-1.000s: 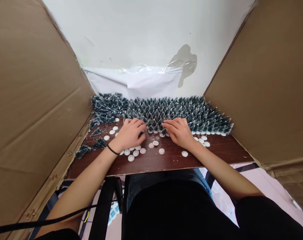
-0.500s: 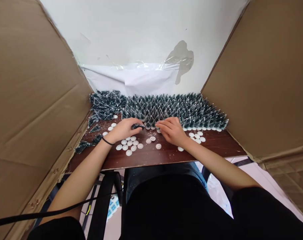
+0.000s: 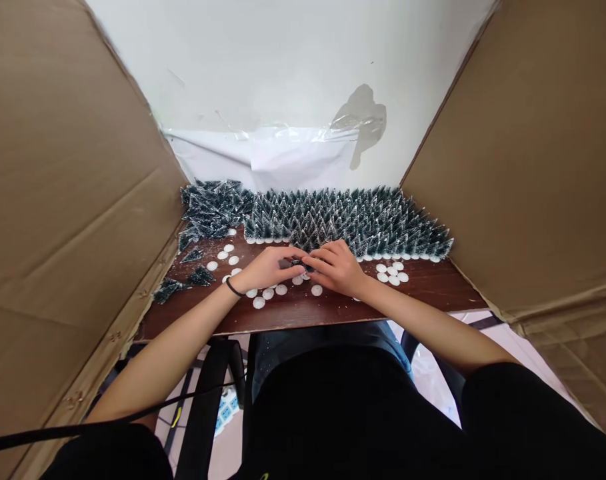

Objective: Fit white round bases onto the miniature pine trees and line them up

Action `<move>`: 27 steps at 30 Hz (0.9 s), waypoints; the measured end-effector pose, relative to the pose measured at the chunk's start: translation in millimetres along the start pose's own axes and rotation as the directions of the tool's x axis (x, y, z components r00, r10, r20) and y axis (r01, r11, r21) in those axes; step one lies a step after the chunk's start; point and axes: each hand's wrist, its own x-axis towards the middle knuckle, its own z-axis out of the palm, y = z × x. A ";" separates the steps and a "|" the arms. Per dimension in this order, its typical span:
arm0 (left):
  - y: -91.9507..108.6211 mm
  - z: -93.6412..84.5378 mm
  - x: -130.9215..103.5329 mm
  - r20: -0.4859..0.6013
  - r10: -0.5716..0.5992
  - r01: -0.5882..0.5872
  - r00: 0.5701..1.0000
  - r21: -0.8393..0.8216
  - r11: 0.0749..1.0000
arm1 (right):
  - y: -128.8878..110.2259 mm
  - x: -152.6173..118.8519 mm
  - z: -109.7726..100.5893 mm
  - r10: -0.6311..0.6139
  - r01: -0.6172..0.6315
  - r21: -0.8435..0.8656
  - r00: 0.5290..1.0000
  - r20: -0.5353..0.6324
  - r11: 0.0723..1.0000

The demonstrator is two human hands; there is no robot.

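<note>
My left hand [image 3: 273,269] is closed around a small dark-green frosted miniature tree [image 3: 304,265], mostly covered by the fingers. My right hand [image 3: 335,268] meets it there, its fingertips pressed close to the tree; whatever lies under them is hidden. Just behind the hands, standing miniature trees [image 3: 333,213] with round white bases form dense rows. Loose white discs [image 3: 317,290] lie on the dark red-brown tabletop [image 3: 293,315] below and around both hands.
A heap of miniature trees without bases [image 3: 213,207] lies at the back left, with a few loose trees [image 3: 201,276] nearer. More white discs [image 3: 393,275] are to the right. Brown cardboard walls [image 3: 73,187] flank the table; a black cable [image 3: 133,417] crosses at lower left.
My left hand has moved right and slightly nearer with the miniature tree. My right hand has come left and away from the front row, so both hands now meet.
</note>
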 end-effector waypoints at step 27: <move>-5.9 -20.7 -3.9 0.100 0.072 -0.114 0.992 0.534 0.838 | 9.7 -3.9 -2.9 0.240 -0.232 0.083 0.966 -0.099 0.969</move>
